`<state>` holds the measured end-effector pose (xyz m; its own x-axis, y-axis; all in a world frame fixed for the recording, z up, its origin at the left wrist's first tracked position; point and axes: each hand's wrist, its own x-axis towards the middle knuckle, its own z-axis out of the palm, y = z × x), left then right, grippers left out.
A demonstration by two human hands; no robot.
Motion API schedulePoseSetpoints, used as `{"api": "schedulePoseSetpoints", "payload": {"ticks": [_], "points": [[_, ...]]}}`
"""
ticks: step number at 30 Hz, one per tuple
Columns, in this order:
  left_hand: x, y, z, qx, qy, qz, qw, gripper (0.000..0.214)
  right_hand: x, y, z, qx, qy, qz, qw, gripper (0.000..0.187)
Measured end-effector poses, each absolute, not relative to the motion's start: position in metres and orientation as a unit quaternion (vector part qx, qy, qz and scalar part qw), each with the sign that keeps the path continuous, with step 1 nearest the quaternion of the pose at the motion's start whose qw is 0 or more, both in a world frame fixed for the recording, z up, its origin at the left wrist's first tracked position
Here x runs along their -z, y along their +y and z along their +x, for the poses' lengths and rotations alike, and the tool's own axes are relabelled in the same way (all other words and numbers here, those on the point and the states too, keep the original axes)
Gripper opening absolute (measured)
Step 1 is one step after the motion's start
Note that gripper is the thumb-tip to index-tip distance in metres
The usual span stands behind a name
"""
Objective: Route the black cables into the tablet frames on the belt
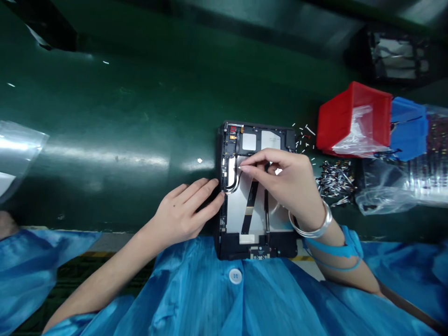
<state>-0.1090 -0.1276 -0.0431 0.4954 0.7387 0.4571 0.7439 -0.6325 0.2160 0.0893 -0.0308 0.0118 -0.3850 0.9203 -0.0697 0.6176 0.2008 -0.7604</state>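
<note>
Head view: an opened tablet point(235, 210) is seen lying back-up on the green counter point(122, 116), at its front edge, right of centre. The left hand point(185, 210) is laid flat against the tablet's left edge, its fingers point(206, 189) straight and close together, nothing held. The right hand point(290, 179) is poised over the tablet's upper half, thumb and forefinger pinched narrow on a small pale piece point(240, 167); what it is cannot be told. A curved black cable point(234, 186) is noted just below the pinch, flat ribbon cables point(250, 205) beside it. A silver bangle point(315, 228) is worn on the right wrist. Toward the counter's right edge, a red bin point(353, 116), a blue bin point(408, 128) and a heap of small parts point(336, 179) are seen.
</note>
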Motion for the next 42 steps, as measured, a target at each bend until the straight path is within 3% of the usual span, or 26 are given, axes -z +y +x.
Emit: {"api": "schedulePoseSetpoints", "payload": {"ticks": [14,32,42], "points": [[0.038,-0.119,-0.114,0.237,-0.385,-0.892,0.005,0.036,-0.015,0.0,0.082,-0.405,-0.773,-0.478,0.103,0.01],[0.029,-0.102,-0.112,0.194,-0.311,-0.93,-0.018,0.032,-0.013,-0.001,0.081,-0.377,-0.787,-0.478,0.102,0.009],[0.029,-0.091,-0.11,0.19,-0.335,-0.922,-0.04,0.042,-0.015,-0.007,0.078,-0.311,-0.818,-0.476,0.087,0.005]]}}
